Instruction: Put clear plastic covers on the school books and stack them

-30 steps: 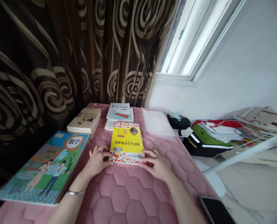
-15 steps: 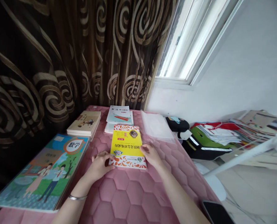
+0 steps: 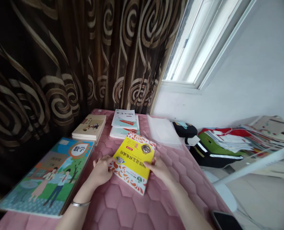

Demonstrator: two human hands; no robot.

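Observation:
A yellow book with an orange patterned border point(image 3: 133, 161) lies turned at an angle on the pink quilted table cover point(image 3: 122, 207). My left hand point(image 3: 101, 171) grips its near left corner, a thin bracelet on the wrist. My right hand point(image 3: 159, 167) holds its right edge, fingers curled onto the cover. Both hands are closed on the book.
A large illustrated textbook point(image 3: 48, 175) lies at the left. At the back are a beige book stack point(image 3: 90, 127), a white and teal booklet pile point(image 3: 125, 123) and clear plastic sleeves point(image 3: 163, 132). A phone point(image 3: 225, 220) lies at the near right edge. Cluttered papers and bags sit right; a dark curtain hangs behind.
The yellow book has been rotated clockwise and now lies askew. My right hand slid up along its right edge; my left hand stayed at the near left corner.

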